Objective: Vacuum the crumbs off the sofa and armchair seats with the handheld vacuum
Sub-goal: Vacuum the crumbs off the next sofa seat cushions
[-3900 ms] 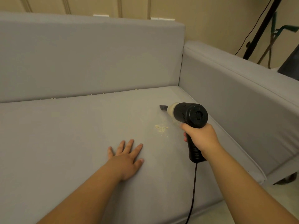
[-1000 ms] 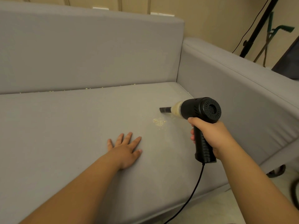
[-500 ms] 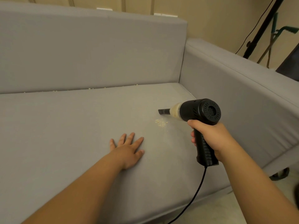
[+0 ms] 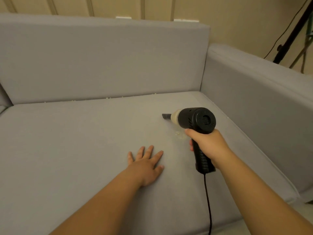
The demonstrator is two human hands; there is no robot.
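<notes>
A single head-worn view looks forward and down, close over the sofa seat (image 4: 84,141).

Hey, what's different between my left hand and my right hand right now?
The left hand lies flat on the sofa seat with its fingers spread, while the right hand is curled round the handle of the handheld vacuum. The left hand holds nothing; the right hand holds the vacuum with its nozzle pointing left, above the seat. The left hand is nearer the middle of the seat, the right hand nearer the armrest. Both are bare.
</notes>
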